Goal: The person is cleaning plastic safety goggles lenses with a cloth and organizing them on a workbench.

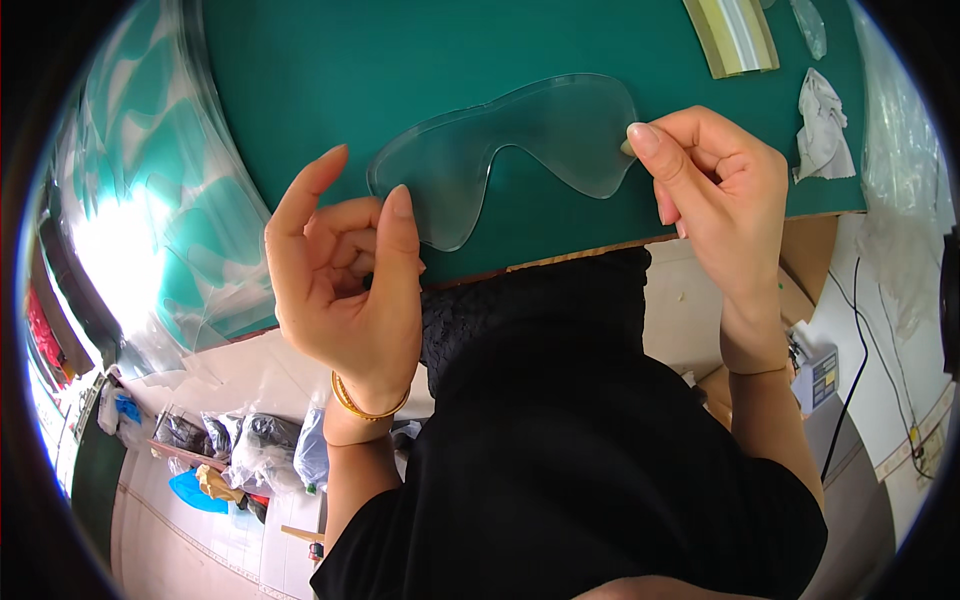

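Note:
A clear, curved goggle lens [440, 165] with a nose notch in its lower edge is held up over the green tabletop [300, 60]. My right hand [715, 185] pinches its right end between thumb and fingers. At the left end, the thumb of my left hand [345, 270] lies over the lens edge. The middle finger is bent up close behind that thumb, while the index finger points up, free of the lens. My left wrist wears a gold-coloured bangle [365, 400].
A stack of clear plastic sheets [150, 190] with lens-shaped outlines lies at left, glaring with light. At the far right are a yellowish curved strip [735, 35], a crumpled white cloth [823, 130] and clear plastic film [905, 200]. Bagged items [265, 445] sit below left; a dark cable [850, 370] hangs right.

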### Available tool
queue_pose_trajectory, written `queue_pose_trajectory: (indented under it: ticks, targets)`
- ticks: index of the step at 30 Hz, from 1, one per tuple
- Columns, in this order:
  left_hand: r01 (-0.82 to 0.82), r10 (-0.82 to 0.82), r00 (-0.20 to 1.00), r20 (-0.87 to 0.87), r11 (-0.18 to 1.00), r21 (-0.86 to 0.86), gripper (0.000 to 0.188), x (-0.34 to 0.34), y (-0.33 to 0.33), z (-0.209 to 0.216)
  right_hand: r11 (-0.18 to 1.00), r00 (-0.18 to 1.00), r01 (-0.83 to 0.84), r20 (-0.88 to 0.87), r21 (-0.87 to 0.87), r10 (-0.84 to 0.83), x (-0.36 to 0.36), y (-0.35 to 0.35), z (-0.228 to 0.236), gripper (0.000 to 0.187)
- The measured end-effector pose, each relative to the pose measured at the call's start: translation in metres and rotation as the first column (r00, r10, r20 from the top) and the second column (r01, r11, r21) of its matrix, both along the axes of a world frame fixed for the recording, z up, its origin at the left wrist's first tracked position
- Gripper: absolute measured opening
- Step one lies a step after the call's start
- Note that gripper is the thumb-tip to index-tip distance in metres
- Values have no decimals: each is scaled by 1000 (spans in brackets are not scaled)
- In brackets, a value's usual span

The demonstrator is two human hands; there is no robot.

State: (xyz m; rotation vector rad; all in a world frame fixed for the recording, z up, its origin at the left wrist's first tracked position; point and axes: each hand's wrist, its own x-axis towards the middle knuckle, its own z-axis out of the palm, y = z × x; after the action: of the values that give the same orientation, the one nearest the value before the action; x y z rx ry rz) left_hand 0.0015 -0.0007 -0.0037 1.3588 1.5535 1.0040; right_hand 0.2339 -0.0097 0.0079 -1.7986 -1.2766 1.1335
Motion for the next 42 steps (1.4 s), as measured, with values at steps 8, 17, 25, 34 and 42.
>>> queue_pose_trajectory:
  ticks: [8, 17, 25, 34, 42]
  targets:
    - [18, -18, 1000, 17, 1000, 13, 43, 1, 1, 1, 1000, 1000, 14, -11, -11, -15, -1, 0, 4, 21]
    - [-13, 13, 1000, -10, 1000, -27, 43, 3, -2, -1, 962, 806, 132, 539, 239, -244, 38, 24, 13, 27]
    - [-18, 18, 999, 40, 1000, -2, 42, 8, 2, 0, 988, 716, 128, 682, 81, -148, 43, 61, 51, 53]
    - [-11, 11, 999, 32, 1000, 13, 42, 6, 1, -1, 968, 836, -186, 545, 169, 65, -35, 4, 27, 32]
    - [2, -3, 999, 45, 1000, 15, 42, 5, 1, -1, 960, 836, 161, 549, -227, -10, -16, 3, 58, 38]
